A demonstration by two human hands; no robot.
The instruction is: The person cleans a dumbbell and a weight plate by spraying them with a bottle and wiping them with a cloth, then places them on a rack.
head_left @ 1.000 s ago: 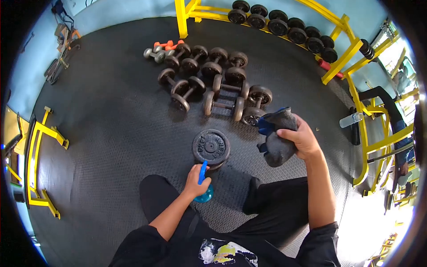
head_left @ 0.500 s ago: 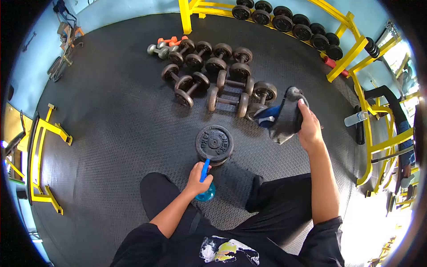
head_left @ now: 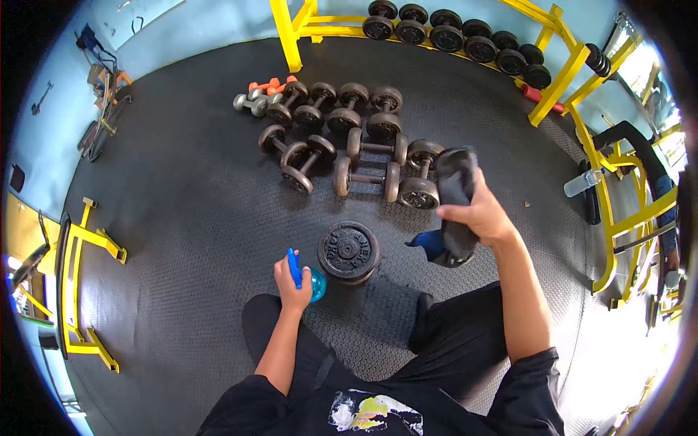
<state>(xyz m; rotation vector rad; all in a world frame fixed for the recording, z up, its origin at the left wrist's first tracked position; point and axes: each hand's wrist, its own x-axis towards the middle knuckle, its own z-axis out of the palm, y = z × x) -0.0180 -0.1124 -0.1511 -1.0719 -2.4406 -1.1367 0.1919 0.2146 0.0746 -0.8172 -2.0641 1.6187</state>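
Note:
My left hand (head_left: 293, 285) is wrapped round the neck of a spray bottle with a blue trigger top and a teal body (head_left: 317, 285). Just right of it, a round black weight with raised lettering (head_left: 350, 251) rests flat side up on the floor, a second rim showing beneath. Raised to the right, my right hand (head_left: 483, 213) grips a bunched dark grey cloth (head_left: 458, 178) with a blue part hanging below. Behind the cloth stand worn dumbbells (head_left: 367, 178), the nearest one (head_left: 419, 193) partly overlapped by it in this view.
Small grey (head_left: 251, 105) and orange dumbbells (head_left: 273, 85) lie at the far left of the group. A yellow rack (head_left: 287, 43) carries more dumbbells at the back. Yellow frames stand left (head_left: 98, 349) and right; a clear bottle (head_left: 583, 183) is near the right one, beside a person's leg (head_left: 658, 167).
My left hand has moved left and up with the spray bottle, away from the weight's near edge. My right hand has come left and slightly down, turning the cloth.

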